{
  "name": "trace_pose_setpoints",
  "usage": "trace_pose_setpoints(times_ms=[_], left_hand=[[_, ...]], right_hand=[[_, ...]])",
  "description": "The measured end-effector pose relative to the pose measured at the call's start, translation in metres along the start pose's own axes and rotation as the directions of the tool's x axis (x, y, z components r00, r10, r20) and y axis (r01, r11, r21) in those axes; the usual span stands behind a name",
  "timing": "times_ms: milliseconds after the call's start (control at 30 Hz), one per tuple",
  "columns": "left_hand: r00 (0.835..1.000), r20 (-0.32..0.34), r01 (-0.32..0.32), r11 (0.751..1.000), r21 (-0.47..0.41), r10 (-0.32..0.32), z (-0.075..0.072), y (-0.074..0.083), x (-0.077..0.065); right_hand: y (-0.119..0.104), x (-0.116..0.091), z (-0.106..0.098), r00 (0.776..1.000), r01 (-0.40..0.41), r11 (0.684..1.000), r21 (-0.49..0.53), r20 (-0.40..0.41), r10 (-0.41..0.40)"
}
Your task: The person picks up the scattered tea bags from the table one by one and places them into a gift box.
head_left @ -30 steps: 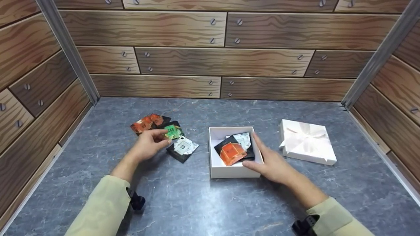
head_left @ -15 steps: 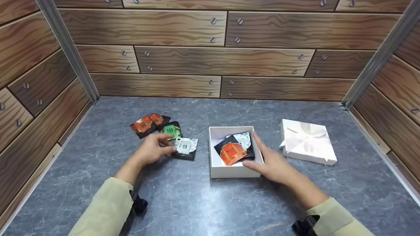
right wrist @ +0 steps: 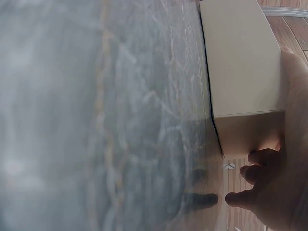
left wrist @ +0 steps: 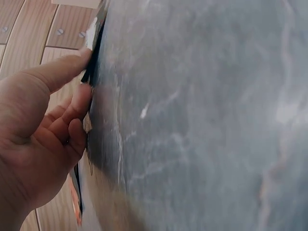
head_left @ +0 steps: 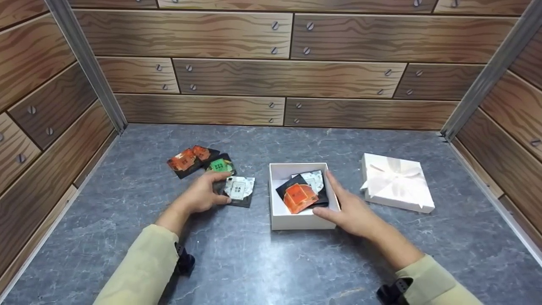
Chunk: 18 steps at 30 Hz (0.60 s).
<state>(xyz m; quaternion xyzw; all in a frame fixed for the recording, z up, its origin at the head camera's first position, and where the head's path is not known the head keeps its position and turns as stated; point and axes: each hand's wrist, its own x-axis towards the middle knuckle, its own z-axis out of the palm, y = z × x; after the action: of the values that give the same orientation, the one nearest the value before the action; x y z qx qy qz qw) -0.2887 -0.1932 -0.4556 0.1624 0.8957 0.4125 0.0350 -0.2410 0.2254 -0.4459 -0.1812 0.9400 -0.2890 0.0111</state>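
A black sachet with a pale white print [head_left: 238, 189] lies flat on the table. My left hand [head_left: 198, 195] is at its left side, thumb on its near left corner and a forefinger near its far left corner. The left wrist view shows the thumb [left wrist: 67, 72] touching the sachet edge-on, other fingers bent beside it. Just behind lies a green-printed sachet [head_left: 220, 165], partly covered by my fingers. My right hand [head_left: 355, 214] holds an uncovered white box [head_left: 302, 222] by its right wall, thumb over the front right rim. Inside lie an orange-printed sachet [head_left: 298, 197] and a white-printed one.
Two orange-printed sachets [head_left: 184, 160] overlap behind the left hand. On the right rests a white lid [head_left: 398, 182] with a ribbon bow. Wood-patterned panels [head_left: 288, 80] wall the grey marbled table [head_left: 254, 262] at the back and sides.
The white-printed sachet has turned to lie squarer to the table. My left hand has moved right, and its thumb and forefinger have spread apart. The right hand and box have stayed still.
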Motion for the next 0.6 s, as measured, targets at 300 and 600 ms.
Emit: trace_pose_setpoints(times_ms=[300,600], left_hand=[[0.997,0.074,-0.028,0.999,0.042,0.025,-0.0014,0.0015,0.0024],[0.995,0.097,0.017,1.000,0.017,-0.019,-0.0009,0.0012,0.0014]], right_hand=[[0.0003,-0.0003,0.0004,1.000,0.000,1.000,0.006,-0.003,0.000],[0.0007,-0.0003,0.0004,1.000,0.001,1.000,0.012,0.000,-0.001]])
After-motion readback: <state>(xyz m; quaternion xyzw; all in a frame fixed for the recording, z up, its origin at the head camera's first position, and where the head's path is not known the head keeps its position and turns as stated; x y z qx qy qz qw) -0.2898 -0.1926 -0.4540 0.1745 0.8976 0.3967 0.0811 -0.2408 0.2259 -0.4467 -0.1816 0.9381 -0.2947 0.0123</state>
